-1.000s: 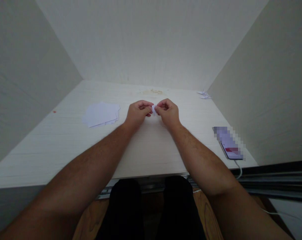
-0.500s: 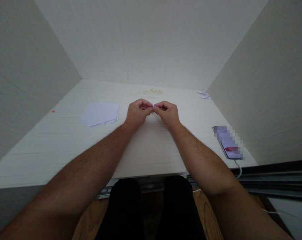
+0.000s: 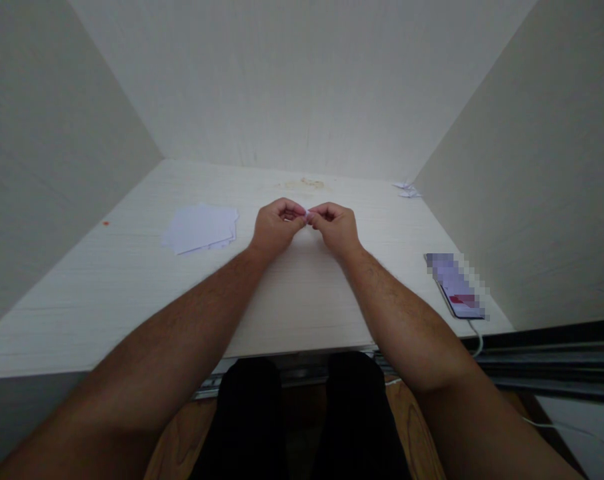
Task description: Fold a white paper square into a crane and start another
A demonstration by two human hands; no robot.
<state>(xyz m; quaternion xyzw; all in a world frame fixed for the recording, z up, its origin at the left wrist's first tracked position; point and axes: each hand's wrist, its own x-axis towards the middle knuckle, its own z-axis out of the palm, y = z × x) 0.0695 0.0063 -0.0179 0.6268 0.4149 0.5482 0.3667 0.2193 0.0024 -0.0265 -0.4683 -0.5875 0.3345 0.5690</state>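
My left hand (image 3: 278, 225) and my right hand (image 3: 335, 225) meet over the middle of the white desk (image 3: 292, 287). Thumb and fingers of each are pinched on a small piece of white paper (image 3: 307, 214). Only a sliver of it shows between the fingertips, so its shape is hidden. To the left of my hands lies a loose stack of white paper sheets (image 3: 202, 228). Several small folded paper pieces (image 3: 408, 190) rest in the far right corner of the desk.
A phone (image 3: 455, 287) with a white cable (image 3: 478, 339) lies near the right edge. Panels (image 3: 302, 80) close off the back and both sides. A brownish stain (image 3: 309, 183) marks the desk's rear, and a small orange speck (image 3: 106, 223) is at left.
Both hands stay almost in place. The fingertips have shifted slightly on the small paper, and less of it sticks out below them.
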